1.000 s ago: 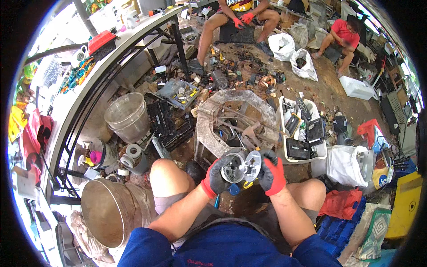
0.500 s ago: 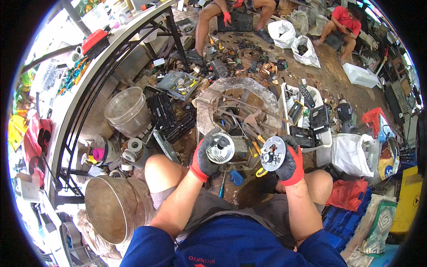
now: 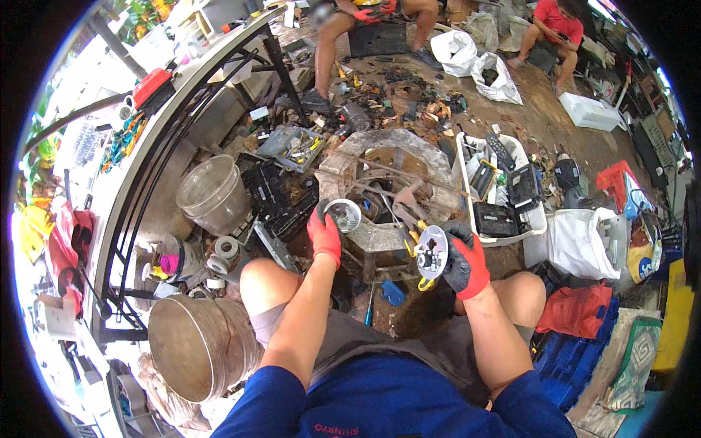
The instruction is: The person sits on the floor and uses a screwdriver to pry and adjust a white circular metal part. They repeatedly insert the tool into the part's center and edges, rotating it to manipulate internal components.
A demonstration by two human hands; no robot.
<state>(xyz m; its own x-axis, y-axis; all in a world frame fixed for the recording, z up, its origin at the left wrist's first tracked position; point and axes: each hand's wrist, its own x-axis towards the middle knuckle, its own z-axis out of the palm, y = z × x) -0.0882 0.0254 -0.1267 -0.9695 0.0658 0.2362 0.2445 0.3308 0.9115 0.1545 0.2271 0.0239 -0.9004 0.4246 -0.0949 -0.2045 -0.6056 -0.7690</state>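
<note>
Both of my hands wear red and black gloves. My left hand point(image 3: 323, 237) grips a round, pale, hollow housing point(image 3: 348, 221), its open side facing up, over the near left part of a worn octagonal metal frame point(image 3: 339, 157). In my right hand point(image 3: 467, 264) is a round grey plate with electronic parts point(image 3: 437, 241) on its face, tilted and held by its right edge. The two pieces are apart. Pliers with yellow handles point(image 3: 409, 247) lie just left of the plate, partly covered. On the ground between my knees lie a blue object point(image 3: 393, 293) and a blue-handled tool point(image 3: 369, 310).
A white bin of black electronic parts point(image 3: 537, 225) stands to the right, a clear bucket point(image 3: 212, 191) to the left. Near my left knee is a large dirty bucket point(image 3: 164, 350). Scrap covers the ground ahead. Two other people sit at the back, one wearing red gloves point(image 3: 367, 14).
My left hand has moved up and slightly left, tipping the housing. My right hand has turned the plate more edge-on and shifted it a little left.
</note>
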